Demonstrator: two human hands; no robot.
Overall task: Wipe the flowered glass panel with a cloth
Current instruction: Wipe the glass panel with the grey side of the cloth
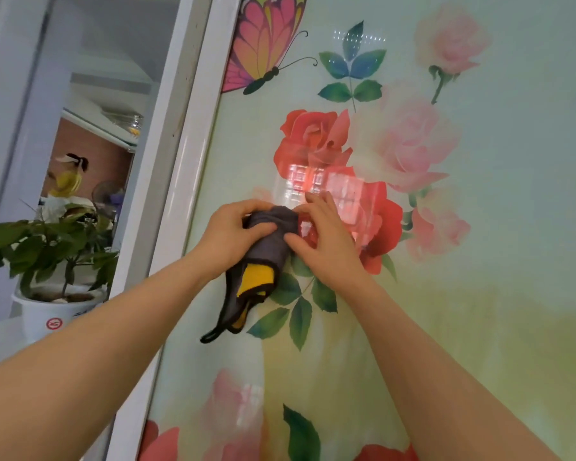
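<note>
Both hands hold the cloth [266, 241] against the flowered glass panel [479, 261]. The left hand [233, 234] grips it; the right hand [323, 237] pinches it. It looks soft and light, best held bunched.

A white frame [193, 134] runs slantwise up the left side. Left of it stands a green leafy plant [47, 241] in a white pot [47, 314] – the pot bears a small red round mark. Farther back, a yellow and white bird figure [69, 176] shows against a reddish-brown wall [80, 141], and higher up sits a glass jar [135, 123] – partly hidden.
</note>
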